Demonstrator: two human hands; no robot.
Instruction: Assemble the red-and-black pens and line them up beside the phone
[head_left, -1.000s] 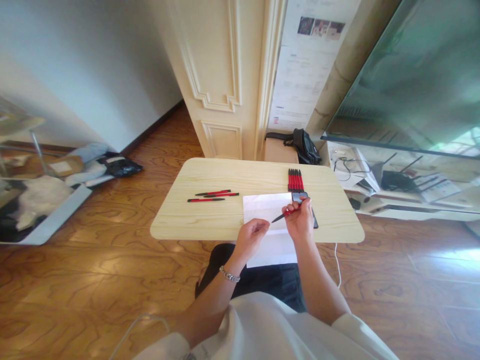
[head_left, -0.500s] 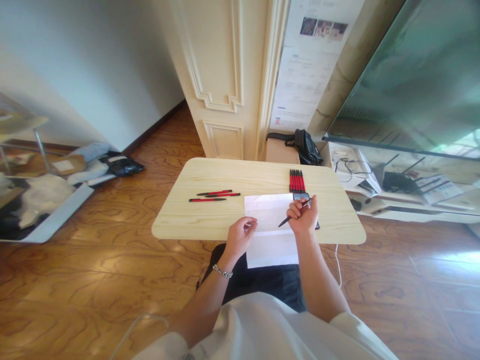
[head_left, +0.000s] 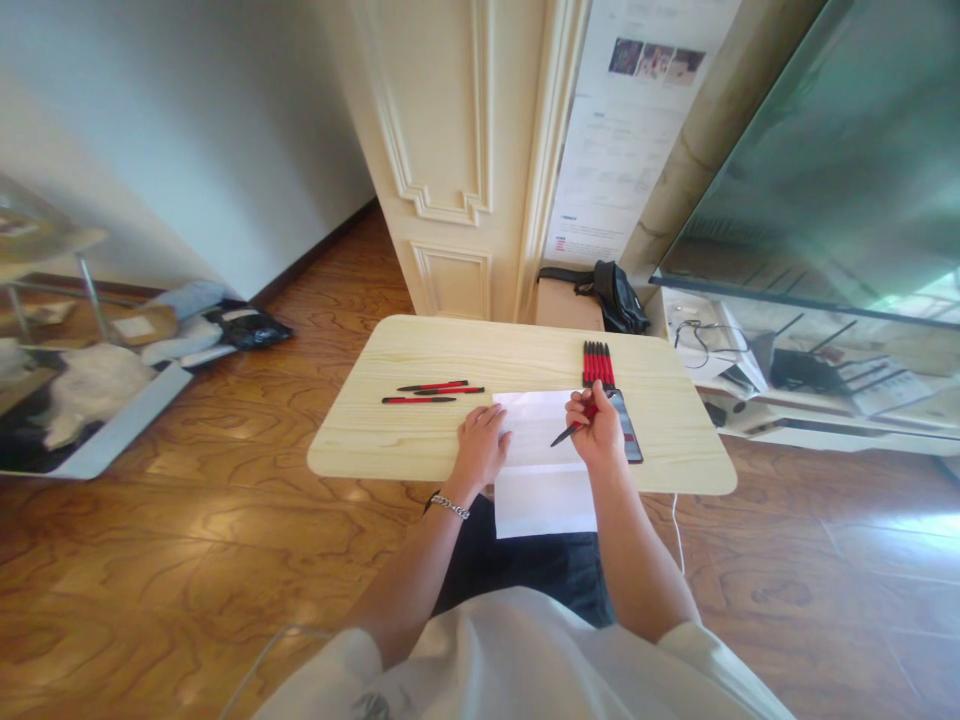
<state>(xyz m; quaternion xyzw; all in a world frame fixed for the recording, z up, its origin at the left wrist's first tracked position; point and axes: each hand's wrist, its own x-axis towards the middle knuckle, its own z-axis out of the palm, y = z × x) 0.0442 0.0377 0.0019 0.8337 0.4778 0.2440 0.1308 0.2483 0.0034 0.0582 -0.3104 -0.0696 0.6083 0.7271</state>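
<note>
My right hand (head_left: 598, 432) grips a red and black pen (head_left: 568, 430), its tip pointing down-left over a white sheet of paper (head_left: 541, 463) that hangs off the near edge of a light wooden table (head_left: 420, 440). My left hand (head_left: 480, 445) lies flat, fingers spread, on the table at the sheet's left edge. A silver bracelet circles that wrist. A black phone (head_left: 626, 432) lies just right of my right hand.
A row of several red and black pens (head_left: 598, 363) lies beyond the phone. Three more pens (head_left: 431, 391) lie at table left. A black bag (head_left: 615, 297) sits behind the table, a low shelf with cables (head_left: 780, 375) to the right, clutter (head_left: 97, 385) on the floor left.
My left hand went from a loose curl near the sheet's lower left to lying flat on the table edge. My right hand kept the pen and shifted slightly.
</note>
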